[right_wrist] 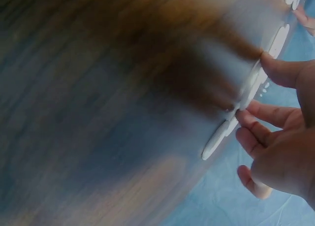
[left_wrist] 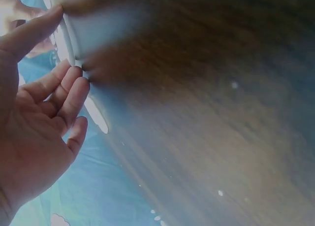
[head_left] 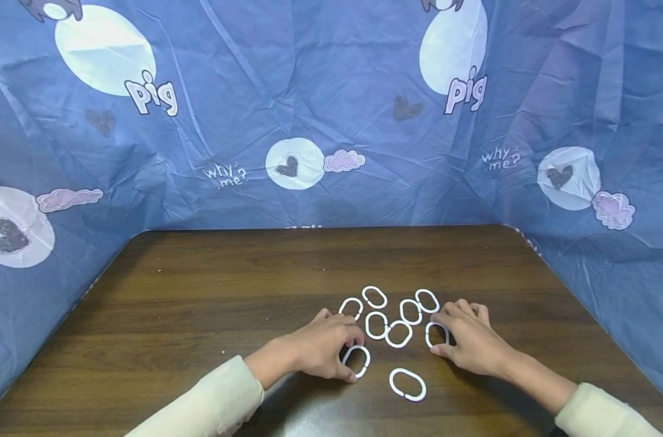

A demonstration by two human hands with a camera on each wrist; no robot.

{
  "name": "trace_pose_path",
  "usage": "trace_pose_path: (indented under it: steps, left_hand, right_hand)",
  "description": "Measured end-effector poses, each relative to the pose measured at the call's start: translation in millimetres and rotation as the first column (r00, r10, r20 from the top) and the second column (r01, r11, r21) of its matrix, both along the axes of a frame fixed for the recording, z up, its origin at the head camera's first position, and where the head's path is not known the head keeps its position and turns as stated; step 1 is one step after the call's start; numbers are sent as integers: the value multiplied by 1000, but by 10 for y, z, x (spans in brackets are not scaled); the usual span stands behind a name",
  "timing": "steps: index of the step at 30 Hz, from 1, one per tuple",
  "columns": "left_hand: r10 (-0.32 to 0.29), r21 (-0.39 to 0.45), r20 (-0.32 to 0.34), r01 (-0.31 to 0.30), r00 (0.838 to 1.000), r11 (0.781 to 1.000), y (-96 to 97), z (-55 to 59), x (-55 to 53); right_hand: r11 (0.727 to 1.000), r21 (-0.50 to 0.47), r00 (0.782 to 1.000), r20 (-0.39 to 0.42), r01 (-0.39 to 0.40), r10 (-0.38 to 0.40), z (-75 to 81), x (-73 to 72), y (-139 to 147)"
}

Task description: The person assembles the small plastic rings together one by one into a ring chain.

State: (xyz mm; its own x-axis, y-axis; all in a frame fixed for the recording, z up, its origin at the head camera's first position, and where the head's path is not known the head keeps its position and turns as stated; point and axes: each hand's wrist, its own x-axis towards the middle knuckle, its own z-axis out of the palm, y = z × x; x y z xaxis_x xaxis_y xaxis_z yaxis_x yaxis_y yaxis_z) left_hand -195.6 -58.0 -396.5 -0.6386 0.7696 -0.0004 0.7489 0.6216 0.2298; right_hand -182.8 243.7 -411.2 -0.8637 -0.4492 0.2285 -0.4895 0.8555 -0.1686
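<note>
Several white oval shower curtain rings, each with a small gap, lie on a brown wooden table [head_left: 227,273]. My left hand [head_left: 323,345] spans one curtain ring [head_left: 369,358], thumb at its near end and fingers at its far end. In the left wrist view, the left hand's [left_wrist: 42,117] thumb and fingertips pinch that ring's ends. At the right of the group, my right hand [head_left: 470,340] likewise holds another curtain ring [head_left: 427,331] between thumb and fingers. The right wrist view shows this right hand [right_wrist: 283,152] from the side, against the ring [right_wrist: 252,85] close to the tabletop.
A single loose ring [head_left: 416,399] lies nearest the front, between the hands. Behind it several more rings sit in a cluster, including one touching a neighbour [head_left: 399,346] and one at the back [head_left: 377,307]. Blue printed cloth [head_left: 337,79] hangs around the table.
</note>
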Motion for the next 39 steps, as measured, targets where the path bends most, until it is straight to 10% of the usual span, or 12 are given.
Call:
trace_pose_path:
  steps: [10,23,39]
  left_hand:
    - [29,123,-94,-18,995,992,-64,27,-20]
    - [202,352,-130,-145,971,925,-225,169,-60]
    - [215,438,-194,-112,957,892,-275,164,-74]
  right_hand:
    - [996,-6,966,-243,-88,84,-26,-97,-2]
    - [963,-249,988,-139,-106,73,246,-154,-129]
    - [921,-369,992,-39,-126,120,334,-189,-355]
